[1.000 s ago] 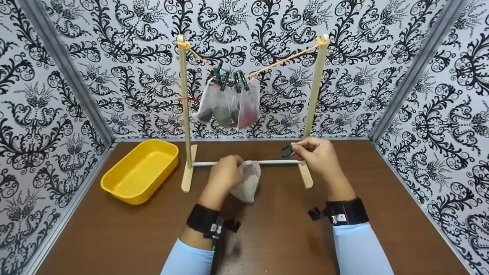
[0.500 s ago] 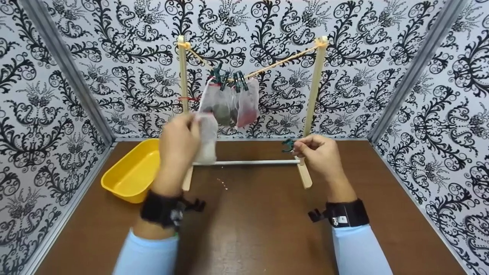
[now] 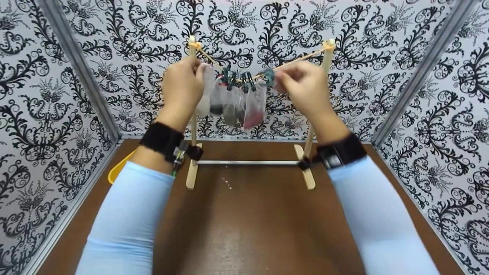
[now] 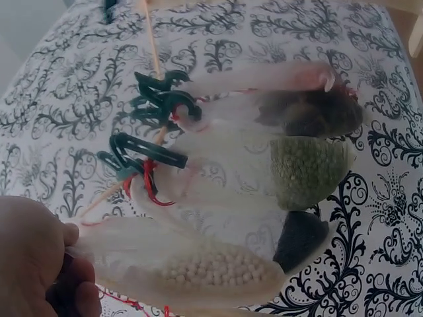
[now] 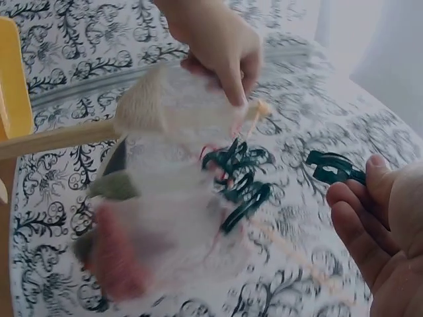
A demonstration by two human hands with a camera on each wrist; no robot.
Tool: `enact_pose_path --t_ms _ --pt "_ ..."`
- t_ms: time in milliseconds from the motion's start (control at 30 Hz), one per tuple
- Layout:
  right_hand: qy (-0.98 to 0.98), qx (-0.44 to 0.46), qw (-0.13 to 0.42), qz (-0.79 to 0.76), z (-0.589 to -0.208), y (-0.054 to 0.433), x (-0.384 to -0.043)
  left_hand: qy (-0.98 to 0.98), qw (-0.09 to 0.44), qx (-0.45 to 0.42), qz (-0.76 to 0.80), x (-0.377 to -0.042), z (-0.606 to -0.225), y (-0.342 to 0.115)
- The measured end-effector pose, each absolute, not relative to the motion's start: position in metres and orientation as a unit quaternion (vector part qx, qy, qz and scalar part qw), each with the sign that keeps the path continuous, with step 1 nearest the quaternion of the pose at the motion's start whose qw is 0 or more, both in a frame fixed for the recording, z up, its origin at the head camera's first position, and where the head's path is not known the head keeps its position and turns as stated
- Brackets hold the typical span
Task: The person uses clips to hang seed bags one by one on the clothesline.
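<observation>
At the left part of the sagging rope [image 3: 209,57], my left hand [image 3: 182,86] pinches the top edge of a white mesh bag [image 4: 211,267] with pale round beans or beads at its bottom. My right hand [image 3: 307,86] pinches a dark green clothespin [image 5: 334,168] between thumb and fingers, just right of the hanging row. Several mesh bags hang from the rope by green clothespins [image 4: 145,158]. Among them are a bag with green contents [image 4: 310,172], one with dark contents [image 4: 303,241] and one with red contents [image 3: 254,118].
The wooden stand has two posts [image 3: 327,61] and a white crossbar [image 3: 248,162] low between its feet. A yellow tub [image 3: 118,170] is mostly hidden behind the left forearm. Small pale specks [image 3: 227,183] lie on the brown table [image 3: 248,229]. Patterned walls enclose the back and sides.
My left hand has carried the mesh bag from low over the table, leftward and up to the rope. My right hand has risen with the clothespin toward the rope. Specks have appeared on the table.
</observation>
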State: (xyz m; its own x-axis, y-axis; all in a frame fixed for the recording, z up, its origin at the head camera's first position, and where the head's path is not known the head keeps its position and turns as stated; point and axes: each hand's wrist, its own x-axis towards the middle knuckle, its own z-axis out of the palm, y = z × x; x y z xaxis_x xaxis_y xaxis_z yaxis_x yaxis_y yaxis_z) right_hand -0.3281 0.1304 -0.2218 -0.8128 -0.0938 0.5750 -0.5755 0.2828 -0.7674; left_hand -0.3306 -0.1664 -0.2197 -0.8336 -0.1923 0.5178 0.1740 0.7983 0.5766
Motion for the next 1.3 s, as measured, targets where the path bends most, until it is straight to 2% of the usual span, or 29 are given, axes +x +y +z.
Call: enact_pose_path --t_ms 267,667,900,1000,1133,1233,1300 --pt "-0.839 0.216 0.156 0.474 -0.170 0.062 -0.366 -0.907 0.293 0.009 -0.303 -0.348 -0.219 -0.155" --pt "-0.885 0.199 0.133 0.398 -0.166 0.025 -0.378 -0.909 0.300 -0.010 -0.288 -0.353 -0.222 -0.144" --pt "-0.916 0.199 0.060 0.343 -0.162 0.024 -0.374 -0.909 0.310 -0.029 -0.278 -0.352 -0.227 -0.146" --pt "-0.918 0.233 0.087 0.308 -0.167 0.034 -0.366 -0.909 0.309 -0.034 -0.278 -0.351 -0.234 -0.145" --pt "-0.884 0.305 0.164 0.313 -0.182 0.063 -0.353 -0.901 0.316 -0.050 -0.294 -0.344 -0.249 -0.145" --pt "-0.850 0.332 0.197 0.358 -0.201 0.095 -0.343 -0.874 0.373 -0.070 -0.304 -0.333 -0.262 -0.146" --pt "-0.837 0.324 0.206 0.390 -0.216 0.119 -0.337 -0.841 0.445 -0.095 -0.294 -0.326 -0.274 -0.147"
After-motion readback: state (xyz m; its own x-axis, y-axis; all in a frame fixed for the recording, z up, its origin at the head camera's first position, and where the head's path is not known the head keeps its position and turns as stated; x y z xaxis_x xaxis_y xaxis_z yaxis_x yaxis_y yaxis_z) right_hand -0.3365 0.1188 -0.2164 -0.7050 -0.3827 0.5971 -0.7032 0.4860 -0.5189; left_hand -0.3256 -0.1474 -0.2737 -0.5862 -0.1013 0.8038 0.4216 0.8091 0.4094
